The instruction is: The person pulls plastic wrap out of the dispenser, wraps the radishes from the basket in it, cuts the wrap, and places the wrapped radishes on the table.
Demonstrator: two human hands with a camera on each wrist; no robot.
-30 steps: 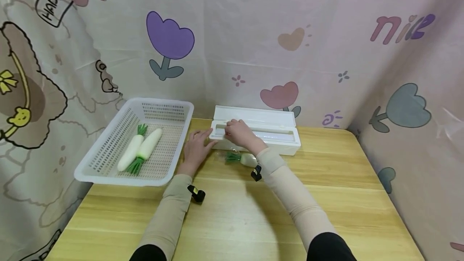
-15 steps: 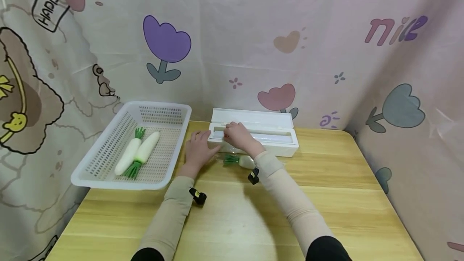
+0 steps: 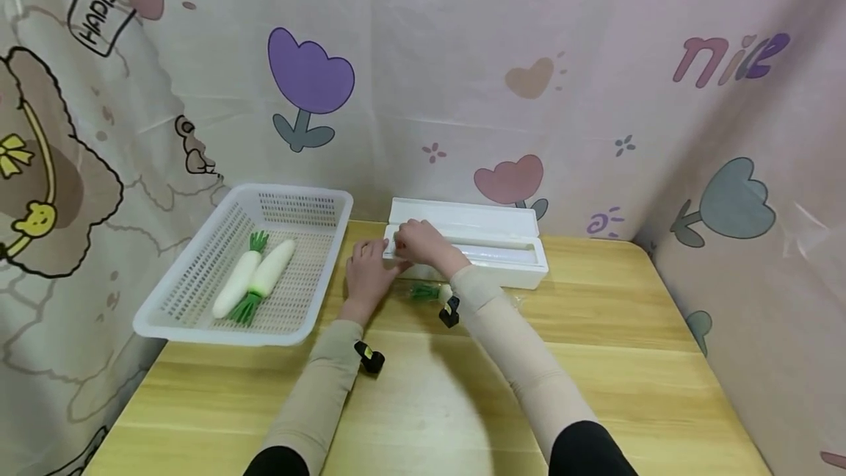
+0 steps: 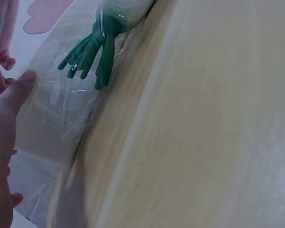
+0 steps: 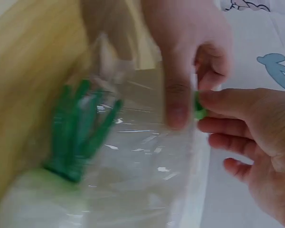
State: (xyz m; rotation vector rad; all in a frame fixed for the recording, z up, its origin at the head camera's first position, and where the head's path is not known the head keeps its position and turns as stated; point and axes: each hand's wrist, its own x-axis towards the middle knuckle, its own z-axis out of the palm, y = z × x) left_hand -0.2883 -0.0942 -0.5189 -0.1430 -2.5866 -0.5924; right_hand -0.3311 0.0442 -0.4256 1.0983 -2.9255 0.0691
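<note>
As my right fingers (image 5: 228,102) pinch the green piece (image 5: 200,112), the box (image 3: 505,275) runs rightward; left fingers (image 3: 360,251), apart, touch its end.

We see a white box (image 3: 509,276), a white basket (image 3: 218,338) with a grid of holes, and white radishes (image 3: 236,285) with green leaves (image 3: 246,308). The sleeves (image 3: 317,395) are beige, the table (image 3: 628,358) is yellow-brown with wood grain. The backdrop (image 3: 423,57) is pale, printed with purple, pink and grey-blue flowers. A small piece (image 5: 200,112) seems green, though blurred to us.
</note>
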